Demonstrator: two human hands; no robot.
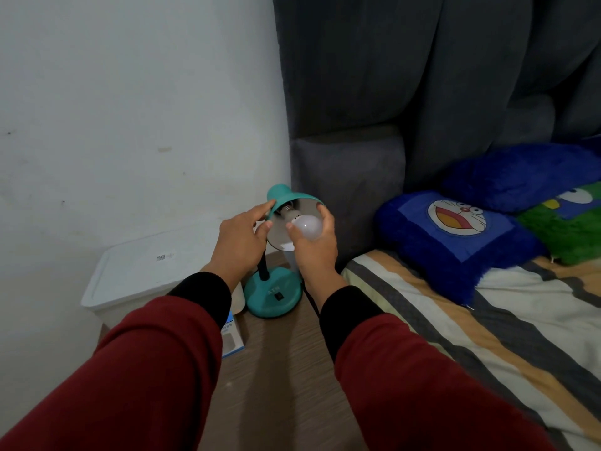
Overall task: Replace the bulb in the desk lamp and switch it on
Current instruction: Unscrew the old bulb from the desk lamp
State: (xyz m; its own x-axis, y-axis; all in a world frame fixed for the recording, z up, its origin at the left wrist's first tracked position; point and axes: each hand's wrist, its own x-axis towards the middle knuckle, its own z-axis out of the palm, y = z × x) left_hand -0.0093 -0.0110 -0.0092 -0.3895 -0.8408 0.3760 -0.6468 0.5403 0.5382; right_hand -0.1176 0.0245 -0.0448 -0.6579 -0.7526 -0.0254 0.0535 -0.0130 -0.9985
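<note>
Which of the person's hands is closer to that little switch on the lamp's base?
Neither clearly. The left hand grips the shade's rim and the right hand holds the bulb, both well above the switch.

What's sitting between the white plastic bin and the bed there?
In the head view, a wooden bedside table fills that gap, carrying the teal desk lamp and a small blue and white box.

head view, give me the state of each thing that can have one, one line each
teal metal desk lamp: upright, unlit
teal lamp shade: tilted toward the camera, steadied by left hand
white frosted bulb: unlit, held by right hand, threaded base showing at the socket
black rocker switch: position unclear
white plastic storage bin: lid on
</note>
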